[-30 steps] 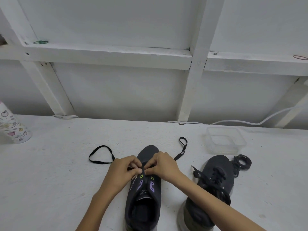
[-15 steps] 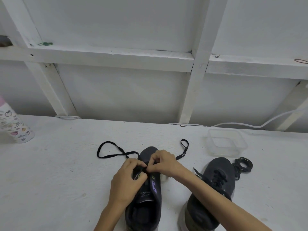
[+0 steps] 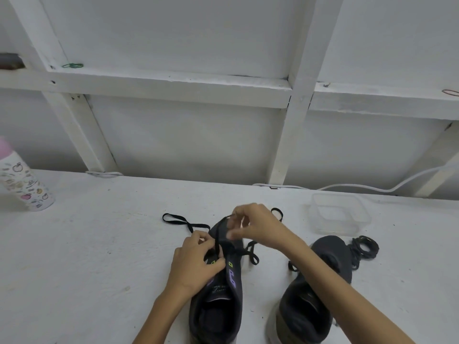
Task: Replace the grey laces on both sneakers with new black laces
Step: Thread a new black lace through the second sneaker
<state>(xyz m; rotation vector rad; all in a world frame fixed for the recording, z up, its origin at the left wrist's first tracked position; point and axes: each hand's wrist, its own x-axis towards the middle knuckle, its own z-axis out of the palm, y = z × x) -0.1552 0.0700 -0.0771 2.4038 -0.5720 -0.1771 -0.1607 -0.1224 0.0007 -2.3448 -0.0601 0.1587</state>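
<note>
While the left hand (image 3: 196,259) grips the dark fabric sneaker (image 3: 218,311) at its eyelets, I see the right hand (image 3: 258,228) pinching the flat black lace (image 3: 177,219) above the toe.

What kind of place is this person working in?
Probably a home or workshop bench, though that is a guess: a rough white-painted table against a white timber-framed wall, with a patterned bottle, a clear plastic tub and a white cable.
</note>
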